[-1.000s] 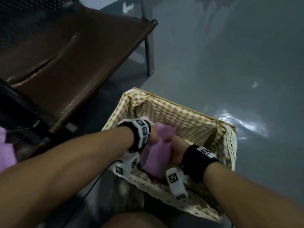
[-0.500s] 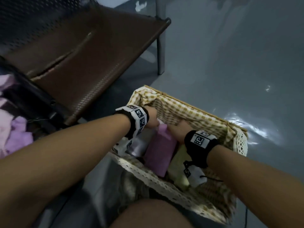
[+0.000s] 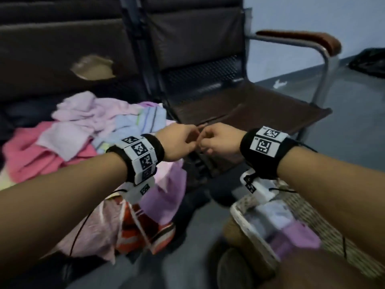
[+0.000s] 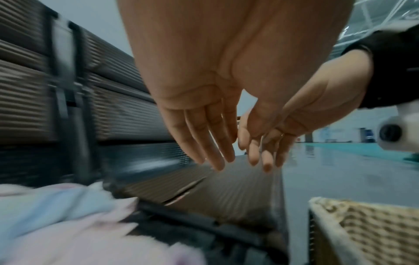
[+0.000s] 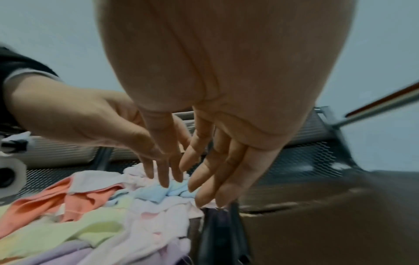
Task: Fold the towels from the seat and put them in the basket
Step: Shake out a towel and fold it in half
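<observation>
A loose pile of towels (image 3: 83,130) in pink, lilac, blue and coral lies on the left seat, also seen in the right wrist view (image 5: 102,206). The wicker basket (image 3: 325,224) stands on the floor at lower right, with a folded purple towel (image 3: 298,236) and paler ones inside. My left hand (image 3: 179,140) and right hand (image 3: 216,140) hover close together above the front edge of the brown seat, right of the pile. Both wrist views show straight fingers (image 4: 208,143) (image 5: 215,170) holding nothing.
The brown mesh seat (image 3: 250,113) ahead carries nothing, and its metal armrest (image 3: 298,38) rises at the right. A plastic bag with orange and white contents (image 3: 141,226) hangs below the pile. Grey floor lies beyond. A dark bag (image 3: 368,63) sits far right.
Both hands have lifted out of the basket, leaving the purple towel inside. They now hover empty over the seat edge, and the view has swung up to the towel pile.
</observation>
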### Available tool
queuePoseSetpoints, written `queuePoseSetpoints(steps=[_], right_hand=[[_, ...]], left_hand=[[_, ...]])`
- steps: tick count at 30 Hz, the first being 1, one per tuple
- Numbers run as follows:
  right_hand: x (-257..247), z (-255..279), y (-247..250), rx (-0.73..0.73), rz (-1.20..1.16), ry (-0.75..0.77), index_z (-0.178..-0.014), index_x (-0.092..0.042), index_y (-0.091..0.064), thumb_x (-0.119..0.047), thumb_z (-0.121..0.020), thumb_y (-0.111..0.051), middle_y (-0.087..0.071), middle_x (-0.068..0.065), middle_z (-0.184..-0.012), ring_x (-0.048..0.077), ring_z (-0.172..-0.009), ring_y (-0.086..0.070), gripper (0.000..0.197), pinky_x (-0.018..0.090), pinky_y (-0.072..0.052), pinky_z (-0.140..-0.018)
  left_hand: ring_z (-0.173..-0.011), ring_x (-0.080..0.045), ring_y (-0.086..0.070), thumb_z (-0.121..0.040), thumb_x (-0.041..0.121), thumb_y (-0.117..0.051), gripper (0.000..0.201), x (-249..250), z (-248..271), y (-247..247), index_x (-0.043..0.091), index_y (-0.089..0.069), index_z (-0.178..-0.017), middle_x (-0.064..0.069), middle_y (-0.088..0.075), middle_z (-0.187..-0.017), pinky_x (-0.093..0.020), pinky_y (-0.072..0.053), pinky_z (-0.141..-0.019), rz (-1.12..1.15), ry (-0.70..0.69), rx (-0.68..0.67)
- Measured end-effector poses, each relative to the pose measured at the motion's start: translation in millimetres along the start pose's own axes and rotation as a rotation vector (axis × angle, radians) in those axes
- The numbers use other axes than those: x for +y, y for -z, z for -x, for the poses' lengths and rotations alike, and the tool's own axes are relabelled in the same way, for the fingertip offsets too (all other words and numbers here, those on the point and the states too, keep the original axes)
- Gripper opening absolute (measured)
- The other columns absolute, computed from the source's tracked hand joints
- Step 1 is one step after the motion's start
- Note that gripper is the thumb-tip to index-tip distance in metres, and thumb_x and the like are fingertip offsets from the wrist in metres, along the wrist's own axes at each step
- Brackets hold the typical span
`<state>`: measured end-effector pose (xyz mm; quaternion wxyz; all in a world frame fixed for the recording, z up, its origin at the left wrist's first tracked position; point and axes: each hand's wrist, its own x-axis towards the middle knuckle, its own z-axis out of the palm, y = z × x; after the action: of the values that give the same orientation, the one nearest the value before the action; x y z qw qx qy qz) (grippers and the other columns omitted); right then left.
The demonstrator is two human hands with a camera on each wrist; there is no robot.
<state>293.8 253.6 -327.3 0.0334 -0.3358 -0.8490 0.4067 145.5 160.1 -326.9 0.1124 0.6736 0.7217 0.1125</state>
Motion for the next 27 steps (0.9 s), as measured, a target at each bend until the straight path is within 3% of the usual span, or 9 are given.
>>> queuePoseSetpoints(steps=[2,5,8,11,13,18,21,23,27], right_hand=[[-34,-30,-24,-0.032,0.090,0.053,-0.093,-0.012,-0.071,-0.015,-0.090,-0.060,-0.074,0.009,-0.088,0.026,-0.076,-0.071,0.012,0.037,-0.057,-0.076],[-67,-65,-64,-0.062,0.342,0.132,-0.103,-0.018,-0.071,-0.025,-0.090,-0.063,-0.073,0.002,-0.096,0.025,-0.099,-0.069,0.017,0.028,-0.052,-0.084],[-79,-89,-107,-0.162,0.581,0.143,-0.128,-0.016,-0.063,-0.043,-0.092,-0.061,-0.065,0.007,-0.128,0.027,-0.119,-0.059,0.045,0.030,-0.046,-0.099],[-73,-103,-142,-0.220,0.637,0.115,-0.128,-0.012,-0.062,-0.053,-0.090,-0.060,-0.066,0.010,-0.125,0.031,-0.113,-0.061,0.056,0.034,-0.049,-0.093],[-69,-109,-161,-0.199,0.606,0.108,-0.121,-0.012,-0.062,-0.054,-0.087,-0.061,-0.067,0.012,-0.118,0.032,-0.105,-0.062,0.054,0.031,-0.048,-0.082],[-78,-121,-169,-0.060,0.497,0.122,-0.109,-0.019,-0.060,-0.045,-0.082,-0.062,-0.066,0.006,-0.103,0.028,-0.094,-0.063,0.038,0.030,-0.047,-0.072],[-85,-122,-169,-0.026,0.418,0.227,-0.128,-0.026,-0.060,-0.035,-0.086,-0.063,-0.068,0.003,-0.111,0.024,-0.102,-0.063,0.042,0.027,-0.045,-0.077],[-89,-119,-174,-0.065,0.404,0.272,-0.126,-0.021,-0.066,-0.021,-0.093,-0.053,-0.069,0.007,-0.121,0.026,-0.111,-0.062,0.035,0.027,-0.047,-0.087],[-102,-112,-175,-0.024,0.036,0.227,-0.097,-0.006,-0.060,-0.013,-0.100,-0.036,-0.065,0.017,-0.105,0.032,-0.101,-0.059,0.026,0.038,-0.045,-0.089]], left_hand=[[-0.100,-0.022,-0.065,-0.091,0.029,-0.059,0.028,-45,31,6,0.023,-0.065,-0.118,0.002,-0.072,-0.109,-0.033,-0.051,-0.089,0.003,0.105,-0.010],[-0.104,-0.020,-0.063,-0.094,0.031,-0.057,0.034,-104,74,3,0.021,-0.061,-0.126,0.002,-0.070,-0.119,-0.028,-0.047,-0.090,-0.047,0.242,-0.089],[-0.115,-0.025,-0.059,-0.094,0.037,-0.055,0.044,-152,109,-6,0.022,-0.055,-0.136,-0.005,-0.062,-0.131,-0.028,-0.043,-0.090,-0.152,0.364,-0.200],[-0.120,-0.028,-0.055,-0.089,0.037,-0.063,0.059,-179,131,-22,0.024,-0.045,-0.143,-0.007,-0.054,-0.134,-0.036,-0.045,-0.098,-0.142,0.392,-0.216],[-0.117,-0.027,-0.055,-0.088,0.038,-0.065,0.059,-187,135,-29,0.024,-0.046,-0.142,-0.006,-0.053,-0.131,-0.035,-0.045,-0.092,-0.146,0.418,-0.133],[-0.089,-0.025,-0.063,-0.096,0.027,-0.053,0.022,-196,132,-29,0.025,-0.071,-0.109,-0.002,-0.071,-0.104,-0.032,-0.051,-0.074,-0.182,0.479,0.017],[-0.084,-0.021,-0.063,-0.099,0.027,-0.048,0.018,-197,131,-27,0.024,-0.067,-0.100,0.000,-0.071,-0.098,-0.035,-0.054,-0.073,-0.099,0.499,0.099],[-0.088,-0.020,-0.065,-0.093,0.027,-0.053,0.015,-196,131,-25,0.024,-0.062,-0.105,0.001,-0.071,-0.103,-0.039,-0.057,-0.077,0.000,0.513,0.142],[-0.112,-0.026,-0.057,-0.062,0.032,-0.074,0.088,-191,132,-23,0.022,-0.041,-0.144,-0.003,-0.059,-0.129,-0.041,-0.051,-0.094,0.055,0.389,0.069]])
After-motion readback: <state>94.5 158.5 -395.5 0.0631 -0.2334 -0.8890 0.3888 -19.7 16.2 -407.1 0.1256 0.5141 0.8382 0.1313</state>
